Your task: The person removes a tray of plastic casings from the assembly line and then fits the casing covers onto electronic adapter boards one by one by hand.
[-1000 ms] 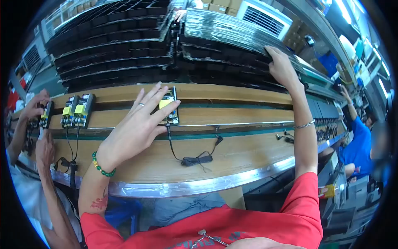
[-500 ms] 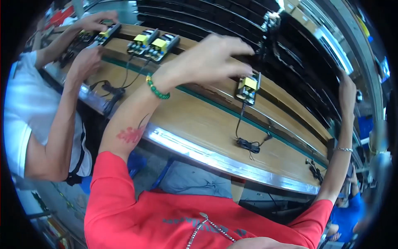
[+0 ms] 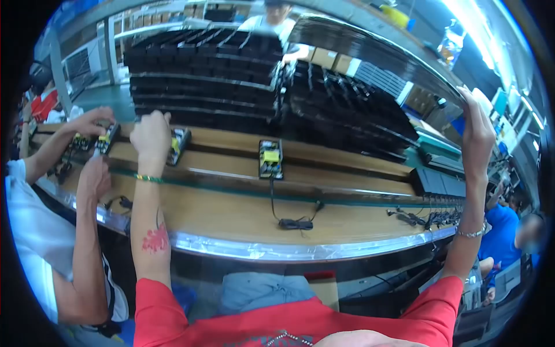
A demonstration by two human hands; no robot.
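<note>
My left hand (image 3: 151, 137) has its fingers curled in at the left of the bench, right beside a circuit board (image 3: 178, 146) with a grey metal side. Whatever is inside that hand is hidden behind its back. My right hand (image 3: 478, 130) is raised at the right, gripping the edge of a thin black tray (image 3: 370, 43) that is tilted up above the stacks. Between my arms lies another circuit board (image 3: 270, 161) with a yellow transformer, its black cable (image 3: 296, 223) bundled on the bench.
Stacked black trays (image 3: 202, 87) stand behind the bench, with a second stack (image 3: 347, 110) to their right. At the right, a black tray (image 3: 442, 184) has several cables (image 3: 428, 218) in front. A co-worker's hands (image 3: 95, 173) handle a board at left. Another person (image 3: 269, 23) stands behind.
My left hand has moved left, from above the single board to the boards on the left. The right hand stays raised at the tray edge. The camera view has tilted up.
</note>
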